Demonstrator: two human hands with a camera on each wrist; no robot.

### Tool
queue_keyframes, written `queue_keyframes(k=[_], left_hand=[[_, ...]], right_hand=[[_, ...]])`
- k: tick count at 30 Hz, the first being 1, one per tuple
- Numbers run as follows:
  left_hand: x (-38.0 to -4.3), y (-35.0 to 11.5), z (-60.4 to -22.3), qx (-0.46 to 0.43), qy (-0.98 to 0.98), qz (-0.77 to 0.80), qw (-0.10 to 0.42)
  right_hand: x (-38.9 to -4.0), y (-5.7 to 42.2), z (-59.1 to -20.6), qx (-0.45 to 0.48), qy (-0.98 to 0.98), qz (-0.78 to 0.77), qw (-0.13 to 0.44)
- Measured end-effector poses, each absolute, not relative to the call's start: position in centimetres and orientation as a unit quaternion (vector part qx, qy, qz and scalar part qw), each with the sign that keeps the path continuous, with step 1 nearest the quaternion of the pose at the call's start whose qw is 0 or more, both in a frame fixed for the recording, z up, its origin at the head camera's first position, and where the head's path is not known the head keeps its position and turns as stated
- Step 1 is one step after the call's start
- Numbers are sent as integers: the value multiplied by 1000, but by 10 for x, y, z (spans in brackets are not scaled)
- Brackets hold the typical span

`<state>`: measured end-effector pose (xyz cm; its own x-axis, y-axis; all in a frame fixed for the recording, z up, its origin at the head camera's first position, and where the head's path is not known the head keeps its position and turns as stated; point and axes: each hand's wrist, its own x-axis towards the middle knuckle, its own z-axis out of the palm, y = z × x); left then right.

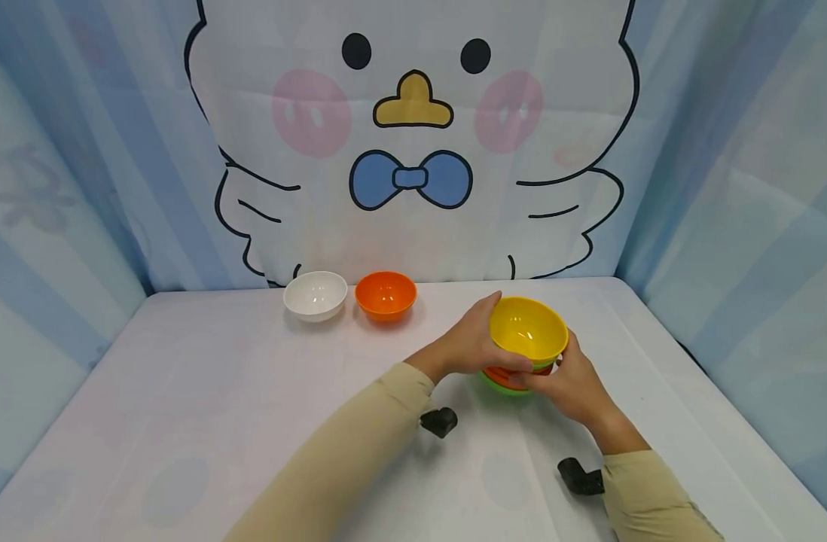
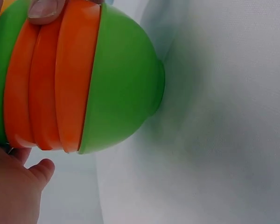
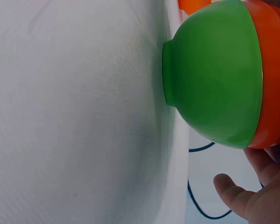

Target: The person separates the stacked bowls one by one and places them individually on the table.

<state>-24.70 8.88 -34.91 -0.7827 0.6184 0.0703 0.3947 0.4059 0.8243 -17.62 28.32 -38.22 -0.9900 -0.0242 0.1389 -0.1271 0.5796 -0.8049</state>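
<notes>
At far left, the white bowl [image 1: 315, 296] is standing near the back edge of the table [image 1: 183, 391], with the orange bowl [image 1: 386, 297] sitting just beside it. Both are standing apart from the hands, so the likeliest trouble there is a stray knock from the left arm.

Further right, the left hand [image 1: 474, 340] is gripping the stack [image 2: 74, 79] from its left side, thumb lying across the front just under the yellow bowl [image 1: 530, 327]. The stack is standing at the right part of the table — yellow on top, a green one under it, orange ones between, and the green base [image 3: 212, 77] lowest. Whether its foot is touching the cloth or hanging just above, I cannot tell. The hands are holding the upper bowls, so the base could be slipping loose if the stack were lifted; uneven pressure could be tipping the yellow bowl off.

Rightmost, the right hand [image 1: 579, 384] is gripping the stack's right side — squeezing harder than the left could be skewing the nested rims.
</notes>
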Motion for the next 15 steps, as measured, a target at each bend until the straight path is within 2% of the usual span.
queue_keyframes(k=[15], left_hand=[[-248,88,-350,319,821,464,94]], right_hand=[[-176,282,-383,47,-887,456,54]])
